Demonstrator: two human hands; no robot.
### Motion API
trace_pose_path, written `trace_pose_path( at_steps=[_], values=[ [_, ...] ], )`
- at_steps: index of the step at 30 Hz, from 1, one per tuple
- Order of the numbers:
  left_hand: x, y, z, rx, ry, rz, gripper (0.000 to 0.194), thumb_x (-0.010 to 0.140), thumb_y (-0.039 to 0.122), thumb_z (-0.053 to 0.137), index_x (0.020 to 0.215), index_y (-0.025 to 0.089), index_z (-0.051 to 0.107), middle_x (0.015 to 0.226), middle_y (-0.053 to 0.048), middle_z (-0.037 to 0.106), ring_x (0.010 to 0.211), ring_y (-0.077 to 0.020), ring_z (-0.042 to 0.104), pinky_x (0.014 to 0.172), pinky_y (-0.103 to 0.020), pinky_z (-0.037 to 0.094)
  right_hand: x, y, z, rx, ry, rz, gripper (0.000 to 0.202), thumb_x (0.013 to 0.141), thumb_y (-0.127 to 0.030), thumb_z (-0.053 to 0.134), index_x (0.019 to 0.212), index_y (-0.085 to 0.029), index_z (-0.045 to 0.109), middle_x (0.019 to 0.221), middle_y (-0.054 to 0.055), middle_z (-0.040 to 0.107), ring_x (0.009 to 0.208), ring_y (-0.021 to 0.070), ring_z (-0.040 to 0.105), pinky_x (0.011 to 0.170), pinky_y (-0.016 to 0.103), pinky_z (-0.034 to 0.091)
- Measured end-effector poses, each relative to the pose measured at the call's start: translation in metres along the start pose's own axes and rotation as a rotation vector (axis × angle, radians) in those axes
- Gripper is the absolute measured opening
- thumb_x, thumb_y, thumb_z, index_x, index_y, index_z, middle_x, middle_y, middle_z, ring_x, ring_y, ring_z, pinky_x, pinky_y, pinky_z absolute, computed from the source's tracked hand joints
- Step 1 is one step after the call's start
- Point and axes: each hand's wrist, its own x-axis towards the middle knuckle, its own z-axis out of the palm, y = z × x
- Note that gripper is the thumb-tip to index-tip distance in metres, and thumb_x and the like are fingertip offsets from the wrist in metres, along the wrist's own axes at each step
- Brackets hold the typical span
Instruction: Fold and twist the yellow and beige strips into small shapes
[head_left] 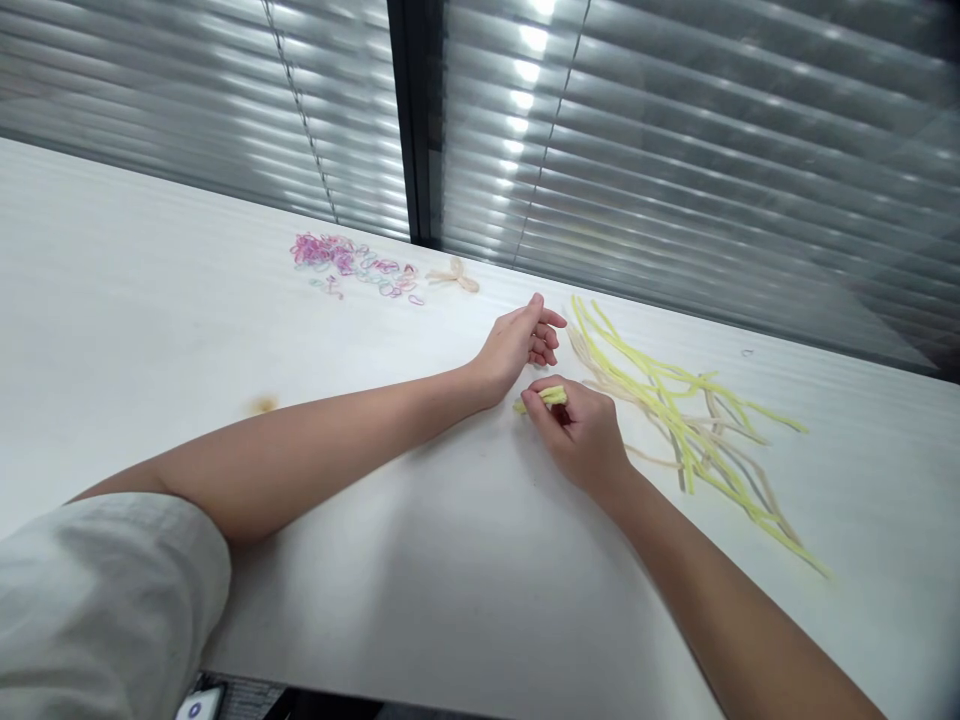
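Observation:
Between the thumb and fingers of my right hand (583,425) is a small folded bundle of yellow strands (553,396). My left hand (525,338) is just above and to the left of it, thumb up and fingers loosely curled apart, with nothing seen in it. Long loose yellow strands (664,405) lie spread on the white table to the right of both hands, mixed with beige strands (626,385). Behind my left wrist, a small beige knotted bow (456,274) rests on the table.
A scattered pile of pink, purple and pale blue loops (345,257) lies at the back left of the white table (150,280). Window blinds (675,130) stand behind the table's back edge. A blurred yellowish spot (264,404) shows beside my left forearm. A phone (201,703) is below the front edge.

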Motion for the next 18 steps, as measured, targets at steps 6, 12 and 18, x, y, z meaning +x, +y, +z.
trace_pose_path(
  at_steps=[6,12,18],
  values=[
    [-0.0004,0.0004,0.0003,0.006,-0.002,0.003,0.055,0.086,0.064,0.041,0.078,0.013,0.060,0.061,-0.001,0.054,0.049,-0.0091,0.053,0.053,-0.023,0.043,-0.0004,0.0001,-0.0008,-0.006,0.013,-0.009,0.018,0.087,-0.030,0.052,0.076,-0.020,0.061,0.062,0.000,0.059,0.050,0.0102,0.044,0.052,0.024,0.035],
    [0.0009,-0.0007,-0.0004,0.005,-0.007,0.007,0.056,0.085,0.065,0.041,0.077,0.013,0.060,0.061,-0.001,0.054,0.049,-0.0090,0.053,0.052,-0.023,0.043,-0.0006,-0.0011,-0.0027,0.042,-0.058,-0.022,0.016,0.087,-0.032,0.053,0.084,-0.021,0.063,0.072,0.001,0.066,0.052,0.0105,0.049,0.055,0.025,0.039],
    [-0.0002,0.0003,0.0003,0.004,0.003,0.000,0.056,0.085,0.066,0.041,0.077,0.014,0.060,0.060,-0.001,0.054,0.048,-0.0089,0.052,0.052,-0.023,0.043,0.0002,-0.0001,-0.0020,0.030,-0.108,0.002,0.016,0.087,-0.032,0.053,0.086,-0.021,0.064,0.078,0.002,0.068,0.054,0.0114,0.053,0.057,0.025,0.041]
  ],
)
